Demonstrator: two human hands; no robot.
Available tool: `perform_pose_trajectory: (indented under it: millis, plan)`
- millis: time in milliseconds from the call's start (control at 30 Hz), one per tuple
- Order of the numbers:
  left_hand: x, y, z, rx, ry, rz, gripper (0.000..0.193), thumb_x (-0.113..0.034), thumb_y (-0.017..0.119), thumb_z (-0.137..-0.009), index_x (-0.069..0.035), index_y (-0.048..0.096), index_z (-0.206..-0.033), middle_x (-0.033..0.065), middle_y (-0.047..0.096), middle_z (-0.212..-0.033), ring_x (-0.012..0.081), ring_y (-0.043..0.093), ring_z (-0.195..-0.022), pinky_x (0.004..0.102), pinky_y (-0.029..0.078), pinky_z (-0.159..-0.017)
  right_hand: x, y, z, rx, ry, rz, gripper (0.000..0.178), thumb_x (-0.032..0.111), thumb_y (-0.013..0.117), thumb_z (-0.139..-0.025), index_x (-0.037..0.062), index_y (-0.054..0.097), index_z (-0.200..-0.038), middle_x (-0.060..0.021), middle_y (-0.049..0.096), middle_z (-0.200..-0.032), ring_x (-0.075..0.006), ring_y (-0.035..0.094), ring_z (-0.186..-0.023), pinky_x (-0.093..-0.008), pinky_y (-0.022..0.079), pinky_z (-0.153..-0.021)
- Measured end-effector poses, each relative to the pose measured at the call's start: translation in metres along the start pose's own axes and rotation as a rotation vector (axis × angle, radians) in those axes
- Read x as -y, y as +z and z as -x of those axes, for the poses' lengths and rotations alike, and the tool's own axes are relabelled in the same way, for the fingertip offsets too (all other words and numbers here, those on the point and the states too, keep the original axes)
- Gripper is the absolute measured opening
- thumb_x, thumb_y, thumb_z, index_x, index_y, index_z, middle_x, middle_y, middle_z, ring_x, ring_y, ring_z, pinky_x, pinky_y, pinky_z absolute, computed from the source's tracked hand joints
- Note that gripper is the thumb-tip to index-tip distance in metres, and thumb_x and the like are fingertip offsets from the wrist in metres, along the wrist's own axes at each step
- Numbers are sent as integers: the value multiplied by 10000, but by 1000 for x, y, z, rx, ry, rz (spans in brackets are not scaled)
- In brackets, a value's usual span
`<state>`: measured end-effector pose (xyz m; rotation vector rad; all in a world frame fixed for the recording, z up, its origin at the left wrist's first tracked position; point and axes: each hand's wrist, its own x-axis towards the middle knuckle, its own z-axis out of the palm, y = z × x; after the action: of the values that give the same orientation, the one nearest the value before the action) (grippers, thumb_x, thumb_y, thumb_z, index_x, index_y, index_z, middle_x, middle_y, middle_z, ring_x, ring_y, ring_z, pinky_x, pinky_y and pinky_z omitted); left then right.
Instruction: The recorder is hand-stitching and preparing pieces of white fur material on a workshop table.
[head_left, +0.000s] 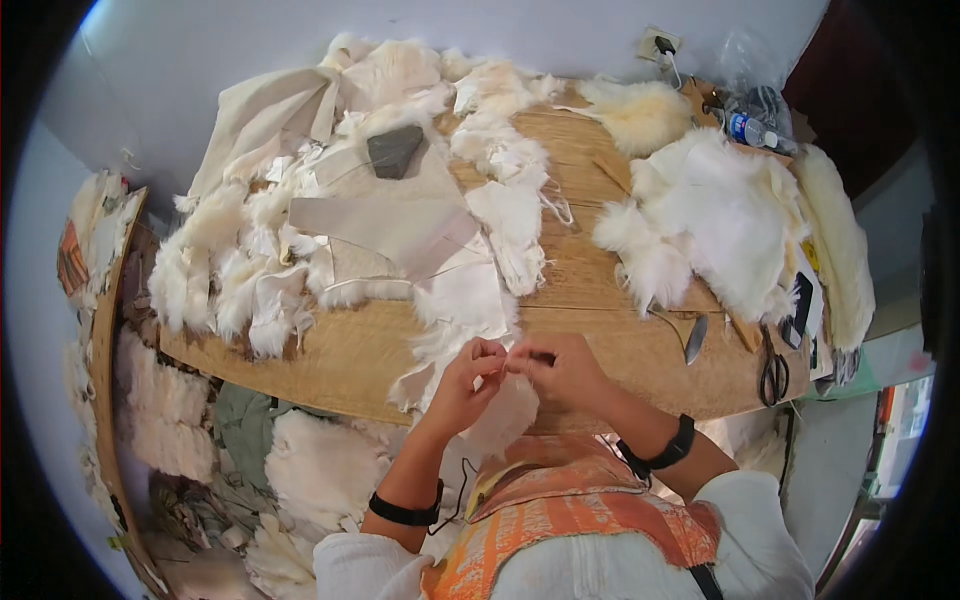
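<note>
My left hand (466,386) and my right hand (562,370) meet at the table's front edge, fingertips pinched close together. Whatever lies between the fingers is too small to make out. Right below them, a strip of white fur pelt (462,302) runs down the table and hangs over the edge toward my lap. Beyond it rests a pale, flat, pointed sheet (385,226), on top of light pelts. A dark grey stone-like block (395,152) sits farther back on the pelts.
White pelts (706,215) are piled at right. Near the right edge lie a curved-blade knife (694,338), black scissors (773,372) and a black phone (797,308). A plastic bottle (752,131) is at the back right. More fur (325,462) lies below the table at left.
</note>
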<state>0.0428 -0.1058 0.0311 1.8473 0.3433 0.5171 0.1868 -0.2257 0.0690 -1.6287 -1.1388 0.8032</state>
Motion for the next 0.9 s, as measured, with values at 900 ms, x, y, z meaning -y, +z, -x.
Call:
perform_pose_trajectory:
  millis: [900]
  plan:
    - [24,15,-39,-221,-108,-606,88,-38,645,-737,-37,616,-820,125,537,-827,308,515,-841,397,432,-721,22,-20,30,381,-283,356,84,144,651,-761,120,646,-841,-58,622,-774,-274,601,-695,-355,473,-589]
